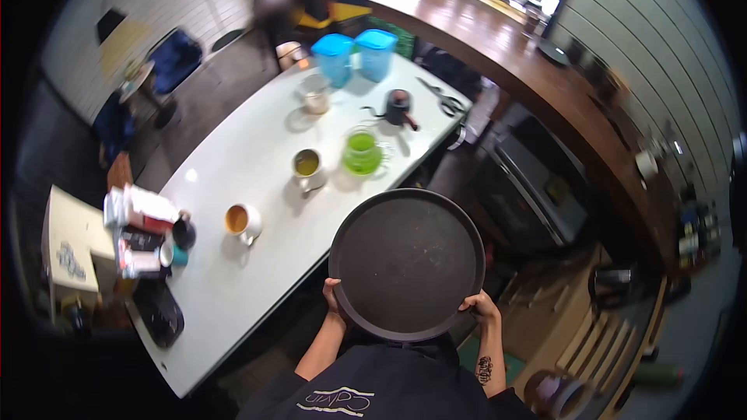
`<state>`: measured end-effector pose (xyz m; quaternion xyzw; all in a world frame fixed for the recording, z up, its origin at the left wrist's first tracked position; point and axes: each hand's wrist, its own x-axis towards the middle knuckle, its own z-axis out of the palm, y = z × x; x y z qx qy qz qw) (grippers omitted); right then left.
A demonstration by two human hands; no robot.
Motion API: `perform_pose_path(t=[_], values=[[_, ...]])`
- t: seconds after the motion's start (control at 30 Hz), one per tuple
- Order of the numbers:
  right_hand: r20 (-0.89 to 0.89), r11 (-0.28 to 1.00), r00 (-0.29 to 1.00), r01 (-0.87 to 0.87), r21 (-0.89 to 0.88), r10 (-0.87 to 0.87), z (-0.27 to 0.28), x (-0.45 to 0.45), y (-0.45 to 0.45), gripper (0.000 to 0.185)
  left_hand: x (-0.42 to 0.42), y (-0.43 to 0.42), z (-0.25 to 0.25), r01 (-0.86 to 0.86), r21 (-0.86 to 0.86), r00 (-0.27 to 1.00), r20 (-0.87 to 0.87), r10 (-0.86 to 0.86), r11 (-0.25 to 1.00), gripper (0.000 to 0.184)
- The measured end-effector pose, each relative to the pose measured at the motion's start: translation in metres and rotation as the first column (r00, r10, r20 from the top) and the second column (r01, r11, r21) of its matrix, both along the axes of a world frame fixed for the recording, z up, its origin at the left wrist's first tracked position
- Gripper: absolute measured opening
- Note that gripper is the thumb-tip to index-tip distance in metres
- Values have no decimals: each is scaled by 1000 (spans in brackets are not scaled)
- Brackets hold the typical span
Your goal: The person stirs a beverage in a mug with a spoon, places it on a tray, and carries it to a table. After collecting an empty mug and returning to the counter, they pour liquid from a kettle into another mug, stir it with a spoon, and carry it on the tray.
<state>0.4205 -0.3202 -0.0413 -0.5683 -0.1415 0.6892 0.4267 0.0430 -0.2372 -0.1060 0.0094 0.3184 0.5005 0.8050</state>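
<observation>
A round dark brown serving tray [408, 264] is held in front of my body, its flat face toward the camera. My left hand [333, 297] grips its lower left rim, and my right hand [482, 306] grips the lower right rim with the thumb over the edge. Beyond the tray, on the white table [272, 257], stand a white mug [243, 223] of orange drink and another mug [309, 171] of yellow-green liquid. Nearer the tray's top is a glass server [362, 153] with bright green liquid.
Two blue-lidded containers [334, 60], a light-coloured cup or jug [315, 97], a gooseneck kettle [398, 109] and scissors [443, 99] sit at the table's far end. Packets [144, 210] and a black tray [158, 311] lie left. A wooden counter [506, 54] runs along the right.
</observation>
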Motion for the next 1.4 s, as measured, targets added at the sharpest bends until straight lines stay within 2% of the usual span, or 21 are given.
perform_pose_path(t=[0.07,0.13,0.17,0.27,0.37,0.4,0.43,0.5,0.53,0.57,0.63,0.7,0.77,0.8,0.87,0.97,1.1,1.17,1.2,1.33,1.4], values=[[-12,993,993,-114,7,114,2,-9,30,54,-11,-20,17,-140,0,989,48,140,990,61],[29,978,978,-209,15,209,13,-24,58,72,-22,-37,15,-256,-29,964,64,257,966,61],[25,969,969,-247,9,247,13,-31,70,72,-28,-48,13,-317,-60,944,79,321,947,61],[36,918,920,-392,59,390,0,-48,94,82,-46,-81,-15,-444,-20,878,190,439,896,59],[64,885,893,-449,121,445,-15,-69,110,63,-47,-105,-15,-571,-35,809,145,569,820,58],[-67,868,878,-452,207,473,3,-79,117,57,-46,-109,-12,-592,-32,794,148,590,805,58],[-148,919,917,-337,204,370,4,-89,122,46,-44,-114,-9,-628,-36,769,122,627,777,57],[-223,928,948,-140,344,226,-3,-112,152,33,-46,-128,-20,-684,-40,723,92,685,728,57],[34,907,998,-65,415,56,-48,-108,173,25,-50,-140,-44,-699,-10,707,144,693,715,56],[215,929,976,-62,365,-20,-11,-124,182,26,-48,-147,-50,-716,4,689,168,705,698,56],[462,813,880,-186,552,-112,-9,-138,212,22,-43,-157,-54,-755,17,646,192,739,655,55],[634,664,758,-399,632,-149,-6,-154,248,20,-36,-164,-47,-799,21,595,175,785,601,56],[626,596,779,-510,620,15,9,-182,278,18,-27,-168,-38,-836,24,546,136,827,548,56],[522,598,836,-509,619,171,27,-198,284,17,-22,-171,-34,-851,23,524,116,844,525,56],[479,478,779,-627,615,405,30,-220,305,26,-13,-171,-27,-872,27,490,73,869,489,56],[406,466,715,-688,557,570,25,-248,319,35,4,-172,-16,-904,27,426,21,904,426,56],[264,523,730,-651,549,631,20,-267,321,41,32,-179,-4,-942,24,334,-28,942,334,56],[155,616,762,-610,499,629,23,-271,322,45,47,-180,0,-959,20,281,-56,958,283,56],[77,640,762,-590,493,643,26,-274,322,40,53,-180,1,-965,21,261,-66,963,262,56],[5,677,786,-536,505,618,25,-285,326,35,62,-174,1,-982,45,177,-83,981,181,56],[17,712,842,-467,525,539,21,-287,326,33,65,-169,1,-986,63,147,-87,985,152,56]])
